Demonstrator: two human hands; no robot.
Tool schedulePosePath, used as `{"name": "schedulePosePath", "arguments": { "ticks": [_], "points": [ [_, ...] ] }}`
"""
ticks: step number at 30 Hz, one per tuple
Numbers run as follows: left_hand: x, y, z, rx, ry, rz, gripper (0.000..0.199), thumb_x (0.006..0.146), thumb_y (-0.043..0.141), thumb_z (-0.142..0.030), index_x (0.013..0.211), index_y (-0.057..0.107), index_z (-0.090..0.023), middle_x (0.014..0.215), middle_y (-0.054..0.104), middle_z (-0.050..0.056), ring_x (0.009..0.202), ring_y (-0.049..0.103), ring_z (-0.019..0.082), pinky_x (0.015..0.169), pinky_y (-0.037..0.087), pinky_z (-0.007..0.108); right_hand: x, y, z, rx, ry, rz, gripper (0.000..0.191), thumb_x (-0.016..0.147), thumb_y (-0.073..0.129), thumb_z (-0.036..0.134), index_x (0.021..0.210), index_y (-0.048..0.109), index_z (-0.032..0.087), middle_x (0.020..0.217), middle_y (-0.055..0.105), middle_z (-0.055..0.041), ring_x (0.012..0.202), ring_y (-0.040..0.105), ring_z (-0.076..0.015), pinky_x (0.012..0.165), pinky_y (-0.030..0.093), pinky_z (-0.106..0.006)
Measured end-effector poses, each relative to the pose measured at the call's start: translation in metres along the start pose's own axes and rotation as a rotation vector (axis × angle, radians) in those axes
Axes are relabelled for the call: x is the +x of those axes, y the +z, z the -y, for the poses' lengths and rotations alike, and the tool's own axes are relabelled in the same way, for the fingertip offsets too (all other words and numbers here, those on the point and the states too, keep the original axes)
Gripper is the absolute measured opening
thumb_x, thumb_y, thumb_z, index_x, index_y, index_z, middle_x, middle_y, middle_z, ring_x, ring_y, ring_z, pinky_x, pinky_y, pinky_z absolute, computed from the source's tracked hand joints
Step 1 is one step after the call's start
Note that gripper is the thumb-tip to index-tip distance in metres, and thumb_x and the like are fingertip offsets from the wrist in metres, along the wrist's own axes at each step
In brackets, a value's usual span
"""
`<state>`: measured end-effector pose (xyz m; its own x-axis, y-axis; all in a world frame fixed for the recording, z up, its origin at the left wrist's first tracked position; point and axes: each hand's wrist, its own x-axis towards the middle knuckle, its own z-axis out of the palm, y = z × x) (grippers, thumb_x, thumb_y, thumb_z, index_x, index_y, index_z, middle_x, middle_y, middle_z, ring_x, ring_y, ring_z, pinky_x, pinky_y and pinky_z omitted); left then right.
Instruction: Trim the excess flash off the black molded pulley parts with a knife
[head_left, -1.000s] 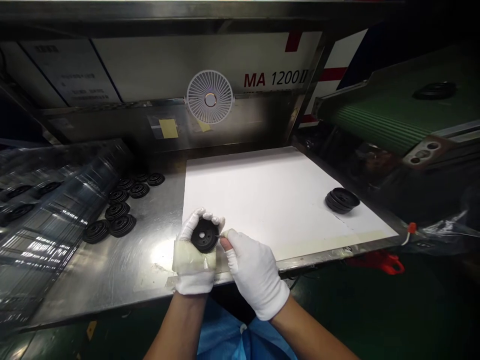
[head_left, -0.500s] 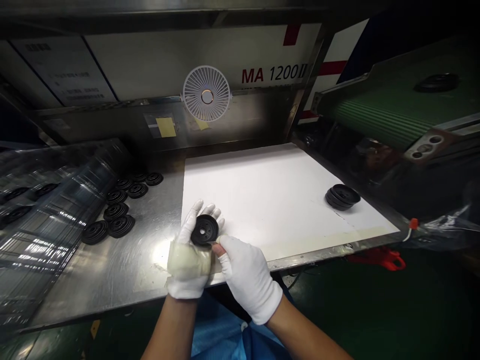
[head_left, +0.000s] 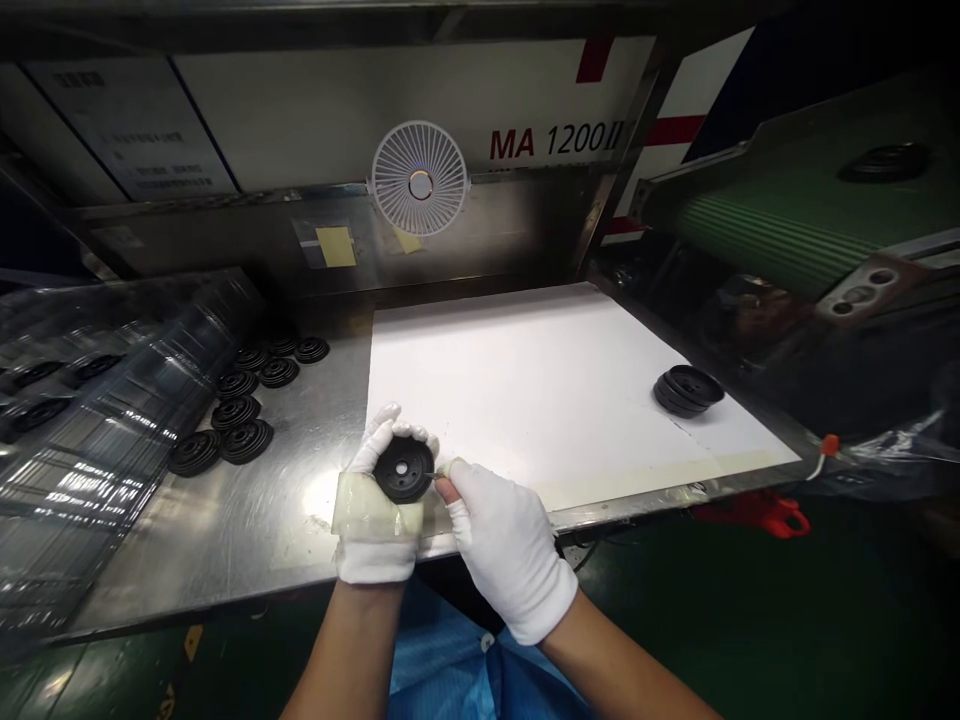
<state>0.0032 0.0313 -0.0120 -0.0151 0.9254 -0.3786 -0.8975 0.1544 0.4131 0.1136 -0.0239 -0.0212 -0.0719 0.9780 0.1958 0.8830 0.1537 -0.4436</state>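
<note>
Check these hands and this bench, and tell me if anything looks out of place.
The left hand stands out: its white glove is wrapped across the palm with a band of yellowish tape. The right hand looks odd too, its glove seemingly cut away at the fingertips, leaving skin bare beside the black disc.

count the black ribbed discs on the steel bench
8 black ribbed rubber discs, clustered on the shiny steel bench left of the white paper sheet. Dark discs also show through clear plastic film further left, so more may be hidden.
</note>
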Motion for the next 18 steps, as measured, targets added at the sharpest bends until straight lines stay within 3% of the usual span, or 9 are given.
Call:
{"name": "schedulePosePath", "arguments": {
  "ticks": [10,14,18],
  "points": [
    [0.001,0.005,0.004,0.047,0.162,-0.085,0.021,0.075,0.058,-0.008,0.094,0.062,-0.016,0.068,0.058,-0.001,0.066,0.057,0.010,0.072,0.052,0.028,-0.007,0.007,0.013,0.078,0.019,0.010,0.019,0.098,0.041,0.030,0.085,0.053,0.024,0.076,0.060,0.0030,0.063,0.051,-0.0153,0.057,0.022,-0.029],
    [0.000,0.004,0.005,0.079,0.208,-0.061,0.024,0.075,0.059,-0.011,0.098,0.063,-0.018,0.073,0.061,0.000,0.071,0.060,0.011,0.080,0.051,0.030,-0.008,0.008,0.017,0.088,0.009,0.030,0.020,0.097,0.041,0.029,0.083,0.053,0.023,0.075,0.060,0.0027,0.065,0.052,-0.0153,0.058,0.023,-0.029],
    [-0.005,-0.002,-0.002,0.161,0.012,0.028,0.037,0.078,0.055,-0.022,0.115,0.060,-0.019,0.105,0.064,0.011,0.099,0.061,0.026,0.085,0.051,0.045,-0.005,0.005,0.011,0.099,-0.012,0.038,0.020,0.098,0.042,0.029,0.083,0.053,0.023,0.074,0.059,0.0034,0.065,0.052,-0.0148,0.058,0.025,-0.028]
  ]
}}
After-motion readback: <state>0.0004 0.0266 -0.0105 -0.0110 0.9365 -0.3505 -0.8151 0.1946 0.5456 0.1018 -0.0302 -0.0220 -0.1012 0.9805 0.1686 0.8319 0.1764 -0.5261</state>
